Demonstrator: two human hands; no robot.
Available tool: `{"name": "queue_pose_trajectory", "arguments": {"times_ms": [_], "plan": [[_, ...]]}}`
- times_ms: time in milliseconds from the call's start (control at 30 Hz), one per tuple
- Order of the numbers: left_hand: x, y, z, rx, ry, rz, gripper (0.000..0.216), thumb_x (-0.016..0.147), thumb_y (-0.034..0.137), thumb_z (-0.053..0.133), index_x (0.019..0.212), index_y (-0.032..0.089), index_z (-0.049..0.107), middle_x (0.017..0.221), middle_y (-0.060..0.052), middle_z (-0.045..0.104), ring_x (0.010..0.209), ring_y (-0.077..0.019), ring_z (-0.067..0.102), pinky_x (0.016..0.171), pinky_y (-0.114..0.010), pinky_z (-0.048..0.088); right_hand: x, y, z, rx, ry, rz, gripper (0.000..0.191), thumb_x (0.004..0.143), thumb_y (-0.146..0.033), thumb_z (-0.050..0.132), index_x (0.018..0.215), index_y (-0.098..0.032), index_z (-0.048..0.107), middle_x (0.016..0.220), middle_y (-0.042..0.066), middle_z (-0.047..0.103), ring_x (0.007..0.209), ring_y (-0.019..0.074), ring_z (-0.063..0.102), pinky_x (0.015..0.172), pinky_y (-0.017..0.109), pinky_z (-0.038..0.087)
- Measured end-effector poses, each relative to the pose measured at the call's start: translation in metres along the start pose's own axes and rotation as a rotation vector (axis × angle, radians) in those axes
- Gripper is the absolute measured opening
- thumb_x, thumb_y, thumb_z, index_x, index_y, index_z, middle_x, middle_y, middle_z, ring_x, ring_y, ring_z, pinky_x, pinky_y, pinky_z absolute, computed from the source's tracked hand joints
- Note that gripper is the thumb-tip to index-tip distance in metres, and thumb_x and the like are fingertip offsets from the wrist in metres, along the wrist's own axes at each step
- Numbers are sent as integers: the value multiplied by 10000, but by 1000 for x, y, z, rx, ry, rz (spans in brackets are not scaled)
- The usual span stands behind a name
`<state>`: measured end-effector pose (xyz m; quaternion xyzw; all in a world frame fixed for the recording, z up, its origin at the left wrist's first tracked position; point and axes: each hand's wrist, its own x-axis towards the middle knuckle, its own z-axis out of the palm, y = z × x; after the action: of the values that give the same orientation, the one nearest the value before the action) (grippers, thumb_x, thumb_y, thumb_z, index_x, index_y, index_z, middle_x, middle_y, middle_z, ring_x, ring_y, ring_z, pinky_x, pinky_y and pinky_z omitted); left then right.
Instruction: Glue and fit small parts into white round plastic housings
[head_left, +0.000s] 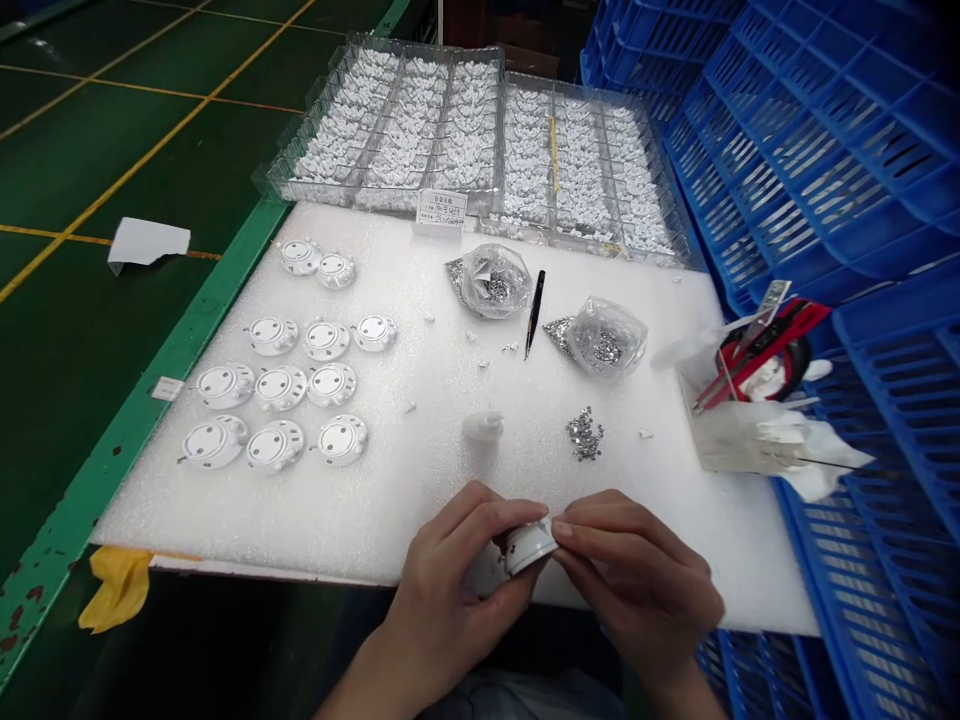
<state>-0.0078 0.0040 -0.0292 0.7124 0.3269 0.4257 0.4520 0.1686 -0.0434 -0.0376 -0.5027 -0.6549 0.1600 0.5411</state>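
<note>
My left hand (469, 570) grips a small white round plastic part (529, 546) near the front edge of the foam-topped table. My right hand (637, 575) is closed in a pinch at that part's right edge; its fingertips touch the part, and anything between them is hidden. Just beyond the hands is a small translucent white bottle (482, 427). A pile of small shiny metal pieces (584, 434) lies to its right. Several similar white round parts (279, 387) with dark spots are laid out in rows on the left.
Clear trays (427, 125) of small white pieces line the back. Two plastic bags (607, 338) of shiny pieces and black tweezers (535, 313) lie mid-table. On the right, a container (709, 440) holds a red-handled tool (772, 345). Blue crates (810, 130) crowd the right side.
</note>
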Motion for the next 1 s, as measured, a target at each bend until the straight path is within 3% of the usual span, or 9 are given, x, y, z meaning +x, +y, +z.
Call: {"name": "queue_pose_trajectory", "arguments": {"times_ms": [267, 433, 667, 1000], "plan": [[-4, 5, -1, -232, -78, -242, 333, 895, 355, 841, 1202, 278, 739, 949, -14, 718, 794, -152, 693, 748, -239, 598, -1, -2, -1, -76, 49, 27, 409, 869, -27, 707, 1171, -299, 746, 818, 18, 759, 680, 184, 726, 574, 299, 601], [-6, 1, 0, -278, -68, -302, 369, 899, 266, 824, 1251, 323, 731, 1083, -28, 772, 870, -162, 727, 804, -233, 610, 1, -3, -1, -77, 56, 19, 450, 869, -13, 705, 1211, -304, 742, 836, 12, 762, 710, 177, 729, 604, 293, 607], [-4, 2, -2, -419, -142, -403, 434, 879, 146, 813, 1251, 359, 750, 1029, 15, 771, 882, -128, 762, 799, -162, 605, -4, -2, -2, -87, 37, -1, 461, 866, 0, 721, 1228, -285, 730, 871, 15, 755, 750, 166, 717, 628, 293, 595], [-4, -6, -6, -453, -170, -360, 397, 878, 180, 847, 1219, 367, 763, 1042, 15, 759, 913, -131, 710, 838, -194, 572, -7, 3, -1, 125, 36, 133, 340, 879, -47, 747, 1141, -264, 733, 910, 23, 767, 807, 169, 713, 689, 300, 602]]}}
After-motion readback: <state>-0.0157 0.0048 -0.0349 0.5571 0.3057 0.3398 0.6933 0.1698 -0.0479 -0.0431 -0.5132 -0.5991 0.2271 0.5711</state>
